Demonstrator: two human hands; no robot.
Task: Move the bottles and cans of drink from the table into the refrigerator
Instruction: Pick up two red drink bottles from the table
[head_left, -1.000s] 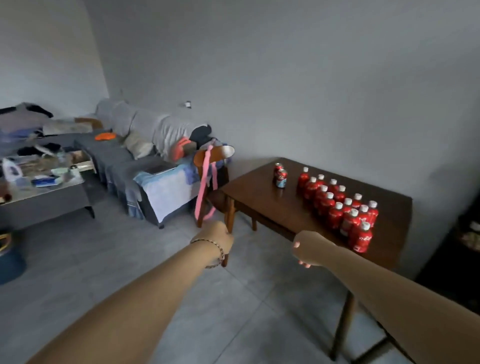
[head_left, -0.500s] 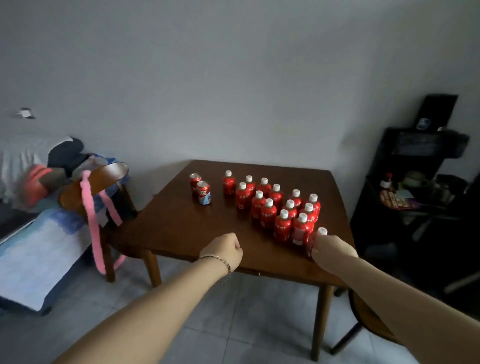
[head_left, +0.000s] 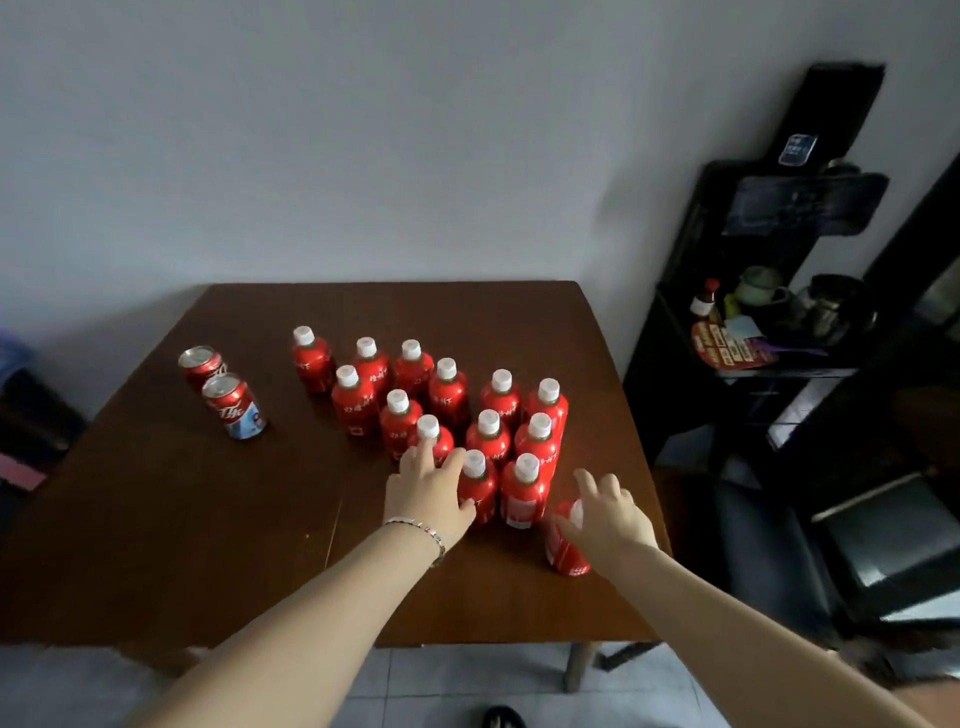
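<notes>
Several red bottles with white caps (head_left: 447, 387) stand clustered on the brown wooden table (head_left: 156, 519), right of centre. Two red drink cans (head_left: 236, 408) stand apart at the table's left. My left hand (head_left: 428, 493) reaches into the near side of the cluster with fingers spread; its thumb lies against one front bottle (head_left: 477, 491) and its fingertips touch the bottle behind. My right hand (head_left: 608, 514) lies with straight fingers over the top of the nearest bottle (head_left: 563, 551), which stands alone near the right edge. No refrigerator is in view.
A black shelf unit (head_left: 769, 322) with a teapot, a small bottle and papers stands against the wall right of the table. A dark seat (head_left: 893, 540) is close to the table's right corner. Grey tiled floor lies below the near edge.
The view has swung right and closed in on the table. Both hands went from curled fists to spread fingers and moved forward onto the front bottles.
</notes>
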